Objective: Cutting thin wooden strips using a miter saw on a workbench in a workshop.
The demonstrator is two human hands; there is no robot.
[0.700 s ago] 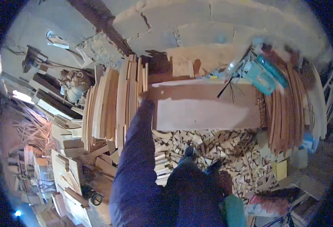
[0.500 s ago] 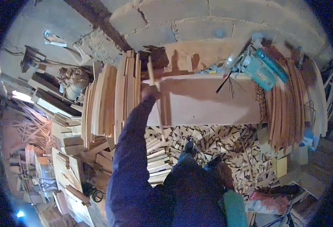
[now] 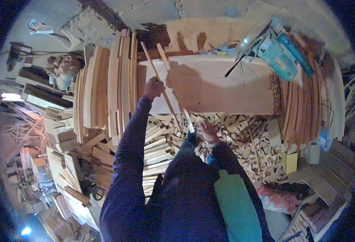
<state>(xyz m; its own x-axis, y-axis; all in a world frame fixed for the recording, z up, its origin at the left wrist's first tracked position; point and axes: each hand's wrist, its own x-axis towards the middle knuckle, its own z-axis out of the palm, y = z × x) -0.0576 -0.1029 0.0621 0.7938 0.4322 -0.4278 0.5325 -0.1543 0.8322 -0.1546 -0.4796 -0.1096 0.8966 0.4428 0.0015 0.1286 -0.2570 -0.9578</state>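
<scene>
My left hand (image 3: 153, 88) is closed round a thin wooden strip (image 3: 169, 105), held slanting over the pale board (image 3: 238, 99) in front of me. A second strip (image 3: 163, 55) slants alongside it to the right, its lower end reaching past the board's near edge. My right hand (image 3: 206, 133) is just right of that lower end, fingers loosely bent and apart, with nothing visible in them.
Stacked planks (image 3: 95, 88) stand left of the board, darker slats (image 3: 302, 117) right of it, with teal tools (image 3: 277, 60) on top. Small offcuts (image 3: 246, 141) pile below. A block wall (image 3: 205, 10) is behind; a leaning panel (image 3: 62, 173) stands lower left.
My left hand has lifted a strip and drawn it slightly left. My right hand has risen from low beside my body toward the board. The view has shifted, the scene sitting higher in frame.
</scene>
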